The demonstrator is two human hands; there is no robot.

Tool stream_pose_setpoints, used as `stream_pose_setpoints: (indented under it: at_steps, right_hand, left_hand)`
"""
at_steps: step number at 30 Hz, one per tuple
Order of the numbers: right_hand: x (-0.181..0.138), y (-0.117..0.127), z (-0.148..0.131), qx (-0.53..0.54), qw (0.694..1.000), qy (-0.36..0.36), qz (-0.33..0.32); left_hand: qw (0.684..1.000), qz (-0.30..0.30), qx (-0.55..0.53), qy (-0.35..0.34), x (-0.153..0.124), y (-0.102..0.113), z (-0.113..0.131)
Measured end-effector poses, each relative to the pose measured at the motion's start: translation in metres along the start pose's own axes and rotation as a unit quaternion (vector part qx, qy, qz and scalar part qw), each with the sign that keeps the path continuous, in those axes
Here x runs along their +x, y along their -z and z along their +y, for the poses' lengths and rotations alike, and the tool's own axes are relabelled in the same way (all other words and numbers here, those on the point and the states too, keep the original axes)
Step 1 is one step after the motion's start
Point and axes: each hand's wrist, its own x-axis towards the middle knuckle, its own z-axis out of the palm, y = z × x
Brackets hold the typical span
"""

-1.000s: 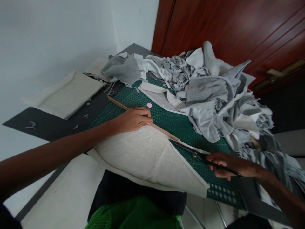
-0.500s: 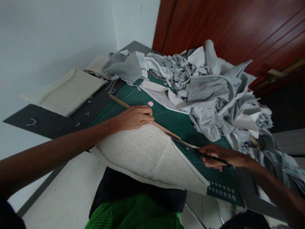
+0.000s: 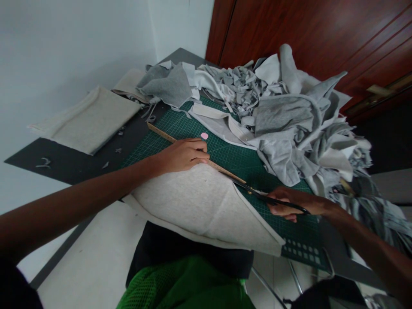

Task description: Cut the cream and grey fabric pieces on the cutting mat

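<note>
A cream fabric piece (image 3: 196, 201) drapes over the near side of the green cutting mat (image 3: 251, 161) and hangs toward my lap. My left hand (image 3: 185, 156), its fingers bent together, grips the fabric's upper edge and rests across a wooden ruler (image 3: 162, 134). The ruler lies slantwise along that edge. In my right hand (image 3: 285, 201) are black-handled scissors (image 3: 267, 198), their blades pointing left at the fabric edge beside the ruler's right end. Whether the blades are fully closed is hard to see. A pink chalk-like piece (image 3: 204, 136) lies just beyond my left hand.
A large heap of grey and white fabric scraps (image 3: 283, 116) covers the mat's far right side. Folded cream fabric (image 3: 90, 120) lies on the dark table (image 3: 74, 169) at left, near small offcuts. A white wall and a reddish wooden door (image 3: 305, 38) stand behind.
The view has shifted slightly. My right hand and the scissors have moved a little up and to the left along the fabric edge; my left hand stays on the fabric and ruler.
</note>
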Motion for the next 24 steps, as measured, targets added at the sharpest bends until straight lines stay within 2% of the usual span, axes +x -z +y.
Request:
stream_pose_setpoints:
  at_steps: [8,24]
  right_hand:
    - [0.002,0.002,-0.005,-0.001,1.000,-0.002,-0.006]
    - [0.006,-0.004,-0.013,0.000,1.000,-0.019,0.025]
  left_hand:
    - [1.000,0.009,-0.014,0.006,0.000,0.001,0.002]
    - [1.000,0.003,0.011,0.004,-0.001,-0.002,0.000]
